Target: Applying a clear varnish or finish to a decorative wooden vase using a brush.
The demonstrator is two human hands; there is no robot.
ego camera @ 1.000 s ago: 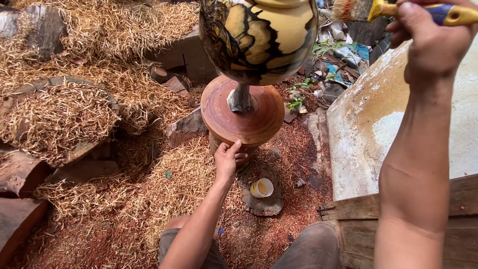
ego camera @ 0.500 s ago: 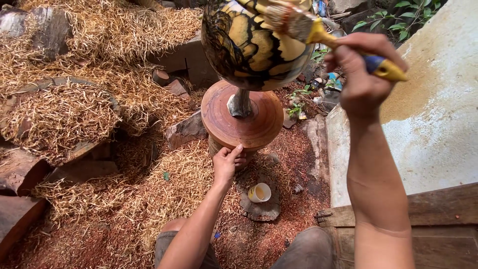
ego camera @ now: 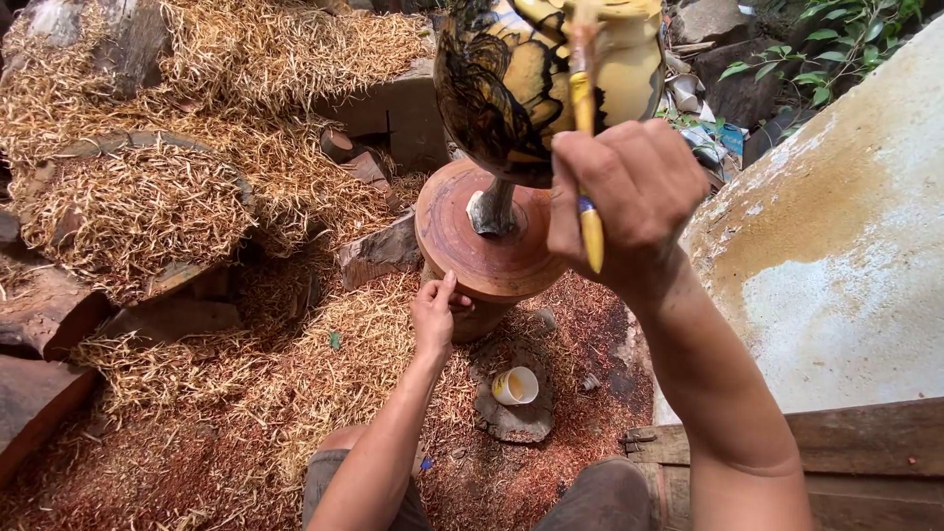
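- Lower centre: the person's knees, and between them a small cup [ego camera: 515,385] of pale liquid on a flat stone [ego camera: 511,413].
- Centre: left hand [ego camera: 434,317], fingers curled against the rim of the round wooden turntable [ego camera: 482,246], resting on its edge rather than closed around it.
- Centre right: right hand [ego camera: 629,202], closed tight around the yellow handle of a paintbrush [ego camera: 586,147]; the brush runs upward from the fist, its tip against the vase.
- Upper centre: vase [ego camera: 531,74], yellow with black swirls, standing on the turntable, directly above and beyond the right hand.
- Left: straw-like wood shavings [ego camera: 197,197] over logs.
- Right: stained pale slab [ego camera: 836,265].
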